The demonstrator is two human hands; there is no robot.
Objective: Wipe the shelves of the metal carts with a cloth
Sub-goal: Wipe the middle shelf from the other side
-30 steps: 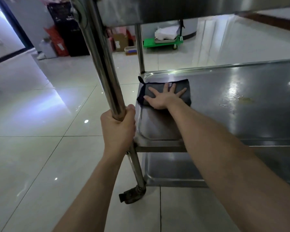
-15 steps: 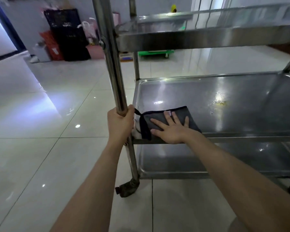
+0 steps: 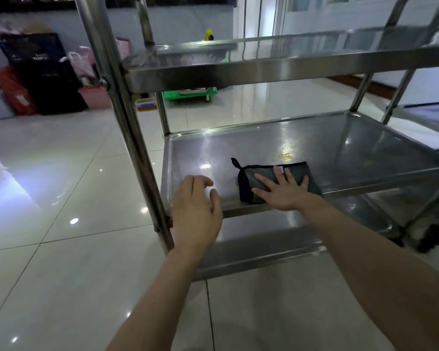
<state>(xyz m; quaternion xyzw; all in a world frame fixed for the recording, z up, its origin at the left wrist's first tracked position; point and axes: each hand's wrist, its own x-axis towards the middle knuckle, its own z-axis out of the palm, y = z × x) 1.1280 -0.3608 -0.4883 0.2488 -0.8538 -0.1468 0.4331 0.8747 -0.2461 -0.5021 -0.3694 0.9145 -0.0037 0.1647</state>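
Observation:
A steel cart stands before me with three shelves. On its middle shelf [image 3: 340,148] lies a folded dark grey cloth [image 3: 260,177] near the front edge. My right hand [image 3: 281,192] presses flat on the cloth with fingers spread. My left hand [image 3: 195,211] hovers over the shelf's front left corner, fingers loosely curved, holding nothing, just right of the cart's upright post [image 3: 127,117]. A yellowish smear [image 3: 287,154] marks the shelf behind the cloth.
The top shelf [image 3: 276,64] hangs above, the bottom shelf [image 3: 264,239] below. Black crates [image 3: 43,72], a pink bin [image 3: 96,97] and a green dolly [image 3: 190,93] stand at the far wall. A second cart [image 3: 431,122] is at right. Glossy tile floor lies left.
My left hand has let go of the post and moved right over the shelf corner. My right hand slid the cloth along the front edge toward the right.

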